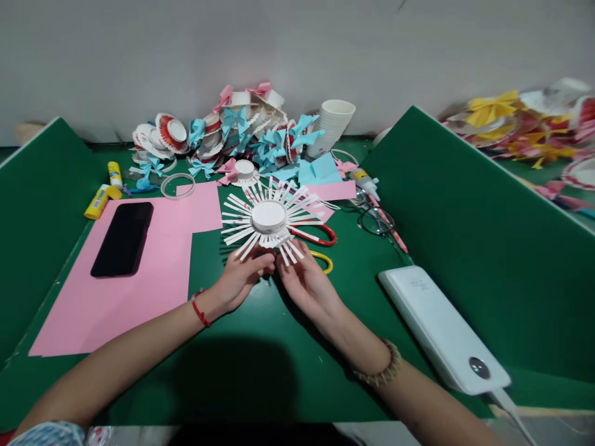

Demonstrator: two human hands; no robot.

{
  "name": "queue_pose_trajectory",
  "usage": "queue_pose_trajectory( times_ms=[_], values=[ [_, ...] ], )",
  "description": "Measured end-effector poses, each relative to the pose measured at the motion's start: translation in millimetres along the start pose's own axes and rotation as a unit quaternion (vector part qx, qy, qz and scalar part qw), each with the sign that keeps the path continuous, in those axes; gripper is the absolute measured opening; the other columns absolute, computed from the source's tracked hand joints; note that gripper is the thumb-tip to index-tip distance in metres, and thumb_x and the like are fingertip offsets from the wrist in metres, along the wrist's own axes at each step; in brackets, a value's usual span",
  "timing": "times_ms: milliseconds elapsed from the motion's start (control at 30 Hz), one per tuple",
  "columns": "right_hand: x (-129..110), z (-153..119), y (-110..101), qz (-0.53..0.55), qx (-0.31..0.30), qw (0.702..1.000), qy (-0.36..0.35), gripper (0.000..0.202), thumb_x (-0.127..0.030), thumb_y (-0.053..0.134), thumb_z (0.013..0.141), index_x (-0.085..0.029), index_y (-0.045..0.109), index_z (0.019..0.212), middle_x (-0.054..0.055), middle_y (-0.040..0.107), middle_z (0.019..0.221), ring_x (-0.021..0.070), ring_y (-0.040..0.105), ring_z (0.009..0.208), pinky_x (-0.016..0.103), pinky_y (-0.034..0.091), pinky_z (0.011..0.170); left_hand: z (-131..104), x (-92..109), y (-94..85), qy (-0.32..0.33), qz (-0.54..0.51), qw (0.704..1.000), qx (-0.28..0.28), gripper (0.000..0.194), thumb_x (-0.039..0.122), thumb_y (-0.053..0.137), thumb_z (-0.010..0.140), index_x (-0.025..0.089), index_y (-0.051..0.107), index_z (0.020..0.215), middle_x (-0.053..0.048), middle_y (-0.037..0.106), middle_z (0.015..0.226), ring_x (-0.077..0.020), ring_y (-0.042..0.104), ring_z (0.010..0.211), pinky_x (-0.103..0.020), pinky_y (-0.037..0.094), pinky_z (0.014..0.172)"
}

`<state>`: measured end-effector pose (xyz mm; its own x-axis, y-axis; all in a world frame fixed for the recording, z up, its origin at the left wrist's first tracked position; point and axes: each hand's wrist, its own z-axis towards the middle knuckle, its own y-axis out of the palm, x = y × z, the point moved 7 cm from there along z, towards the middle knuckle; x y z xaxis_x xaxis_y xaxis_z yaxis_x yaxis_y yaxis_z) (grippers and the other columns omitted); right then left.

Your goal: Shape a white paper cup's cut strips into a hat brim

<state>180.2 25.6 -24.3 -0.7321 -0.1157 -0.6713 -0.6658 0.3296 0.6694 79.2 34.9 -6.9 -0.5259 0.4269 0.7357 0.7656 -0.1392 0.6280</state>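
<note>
A white paper cup, cut into many thin strips that spread out like rays, is held up over the green table with its round base facing up. My left hand grips its near edge from the left, the thumb pointing inward. From the right, my right hand holds the near strips, its fingers partly hidden beneath them. Both hands nearly meet under the cup. Behind and below it lie scissors with a red handle loop and a yellow loop.
Pink paper and a black phone lie left, near glue sticks. Finished cup crafts with bows and stacked cups stand behind. Glasses and a white power bank are right, beside a green partition.
</note>
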Motion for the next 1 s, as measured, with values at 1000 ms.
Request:
queue_pose_trajectory(
  times_ms=[1000],
  values=[
    [-19.0, 0.3, 3.4, -0.156, -0.005, 0.985, -0.074, 0.032, -0.024, 0.076, 0.053, -0.020, 0.065, 0.083, 0.000, 0.071, 0.081, 0.0174, 0.065, 0.077, 0.034, 0.051, 0.079, -9.6, 52.5, 12.0, 0.253, 0.435, 0.864, -0.004, 0.007, 0.019, 0.064, 0.069, 0.013, 0.064, 0.072, -0.005, 0.064, 0.072, -0.0137, 0.056, 0.067, -0.027, 0.048, 0.067]
  ],
)
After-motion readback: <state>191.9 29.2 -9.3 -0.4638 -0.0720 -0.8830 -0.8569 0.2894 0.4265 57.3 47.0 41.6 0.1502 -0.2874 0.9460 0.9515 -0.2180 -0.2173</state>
